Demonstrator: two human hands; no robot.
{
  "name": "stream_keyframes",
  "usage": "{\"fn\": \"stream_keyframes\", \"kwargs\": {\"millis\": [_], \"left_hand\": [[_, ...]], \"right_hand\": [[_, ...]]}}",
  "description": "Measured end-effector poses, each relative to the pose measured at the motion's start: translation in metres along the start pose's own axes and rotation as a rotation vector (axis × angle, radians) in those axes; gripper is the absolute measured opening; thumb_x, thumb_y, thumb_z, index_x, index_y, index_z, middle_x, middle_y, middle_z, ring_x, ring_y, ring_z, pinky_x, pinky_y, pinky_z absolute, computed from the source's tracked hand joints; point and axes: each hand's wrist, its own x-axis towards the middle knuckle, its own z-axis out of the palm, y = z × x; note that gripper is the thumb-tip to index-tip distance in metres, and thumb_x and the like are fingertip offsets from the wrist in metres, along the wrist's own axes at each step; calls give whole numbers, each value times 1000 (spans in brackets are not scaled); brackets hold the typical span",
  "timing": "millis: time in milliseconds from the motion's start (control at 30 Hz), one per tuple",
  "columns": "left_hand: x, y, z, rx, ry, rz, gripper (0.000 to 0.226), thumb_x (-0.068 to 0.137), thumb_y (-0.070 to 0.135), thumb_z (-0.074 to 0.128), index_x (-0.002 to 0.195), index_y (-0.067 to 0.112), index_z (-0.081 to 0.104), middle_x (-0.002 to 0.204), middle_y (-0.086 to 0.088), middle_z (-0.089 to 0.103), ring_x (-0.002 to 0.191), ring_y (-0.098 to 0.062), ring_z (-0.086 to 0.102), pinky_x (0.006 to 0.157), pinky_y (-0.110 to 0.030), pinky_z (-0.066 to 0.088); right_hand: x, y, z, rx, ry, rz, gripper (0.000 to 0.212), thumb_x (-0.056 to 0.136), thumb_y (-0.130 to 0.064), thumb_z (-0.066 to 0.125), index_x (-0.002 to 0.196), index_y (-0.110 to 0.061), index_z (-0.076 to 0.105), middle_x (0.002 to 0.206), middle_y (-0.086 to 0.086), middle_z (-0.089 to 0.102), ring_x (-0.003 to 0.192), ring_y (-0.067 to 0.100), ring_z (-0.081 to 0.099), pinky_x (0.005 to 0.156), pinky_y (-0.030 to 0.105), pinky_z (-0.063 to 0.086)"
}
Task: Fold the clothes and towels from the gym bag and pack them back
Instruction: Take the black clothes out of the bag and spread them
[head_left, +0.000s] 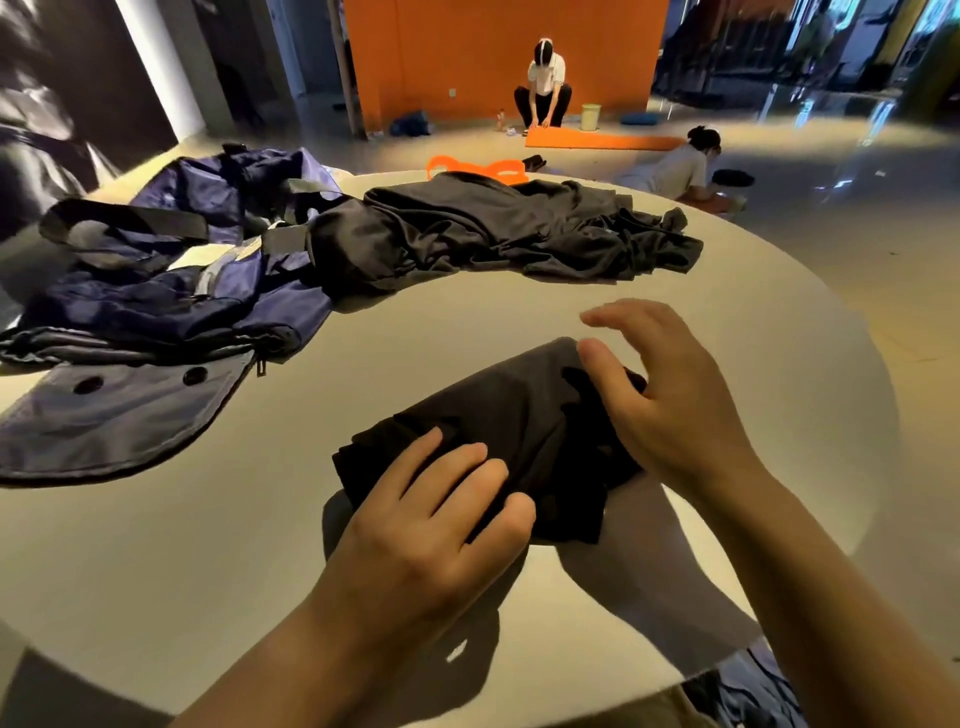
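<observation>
A small folded black garment (519, 415) lies on the round white table (415, 322) in front of me. My left hand (431, 525) presses on its near left corner with its fingers bent over the cloth. My right hand (670, 395) rests on the garment's right end, thumb on the fabric and fingers spread and lifted. A crumpled black garment (519, 228) lies at the far side of the table. The dark blue gym bag (171, 291) lies open and slack on the left.
Orange items (472, 169) peek out behind the crumpled garment. Beyond the table, one person crouches at an orange mat (602, 140) and another lies on the floor at the right. The table's edge curves close on the right and near side.
</observation>
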Motion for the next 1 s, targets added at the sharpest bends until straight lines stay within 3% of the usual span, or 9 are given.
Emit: {"fn": "stream_keyframes", "kwargs": {"millis": [67, 167, 333, 433, 500, 567, 700, 833, 1000], "left_hand": [[-5, 0, -6, 21, -45, -13, 14, 100, 23, 44, 109, 17, 54, 100, -9, 72, 96, -27, 69, 85, -40, 55], [-8, -8, -28, 19, -167, -125, 45, 86, 55, 57, 112, 18, 58, 92, -3, 71, 80, -22, 66, 67, -34, 52], [28, -26, -69, 16, -114, -352, 55, 90, 62, 43, 95, 15, 72, 66, 0, 64, 57, -25, 59, 58, -39, 47], [68, -26, -51, -15, -160, -436, 56, 88, 61, 41, 123, 21, 60, 97, 0, 68, 84, -24, 63, 71, -39, 49], [78, -30, -25, 0, -491, -486, 74, 85, 76, 28, 145, 32, 33, 140, 0, 49, 122, -24, 49, 95, -43, 42], [61, -35, -2, -34, -767, -512, 87, 76, 87, 16, 150, 40, 9, 155, 5, 23, 137, -21, 31, 109, -45, 31], [14, -33, 7, -269, -511, -586, 91, 69, 89, 27, 145, 39, 28, 143, 15, 38, 128, -9, 38, 105, -29, 27], [0, -34, 9, -439, -413, -565, 98, 61, 87, 50, 144, 40, 28, 140, 27, 32, 127, 5, 28, 105, -20, 18], [24, -42, 31, -492, -419, -472, 93, 56, 85, 59, 134, 41, 35, 130, 26, 41, 118, 6, 37, 100, -16, 23]], "right_hand": [[10, -1, 11, -7, -153, 20, 37, 99, -40, 42, 131, -24, 52, 134, -7, 51, 115, 3, 42, 94, 19, 36], [2, 10, 22, -39, -430, 68, 41, 101, -39, 32, 140, -27, 41, 140, -6, 47, 121, 6, 42, 92, 18, 28], [-26, 20, 29, -177, -451, 88, 51, 100, -46, 25, 149, -35, 23, 153, -11, 27, 137, 9, 30, 106, 20, 23], [-30, 17, 29, -228, -426, 75, 50, 101, -44, 25, 149, -36, 21, 153, -12, 27, 137, 8, 30, 100, 15, 24], [-33, 13, 24, -287, -408, 66, 49, 101, -44, 23, 149, -37, 20, 152, -12, 29, 135, 8, 32, 98, 17, 30], [-39, 13, 17, -356, -415, 58, 48, 101, -44, 21, 149, -40, 18, 151, -14, 30, 133, 8, 33, 96, 19, 33], [-46, 15, 3, -402, -438, 87, 46, 101, -46, 19, 147, -42, 26, 149, -13, 33, 133, 10, 35, 100, 21, 33], [-36, -7, 4, -366, -124, -111, 49, 97, -47, 30, 132, -23, 55, 137, 4, 52, 125, 24, 46, 98, 40, 41], [-26, 14, 19, -289, -594, -167, 66, 83, -74, 2, 145, -52, 6, 156, -23, 10, 142, -5, -3, 119, 44, 1]]}}
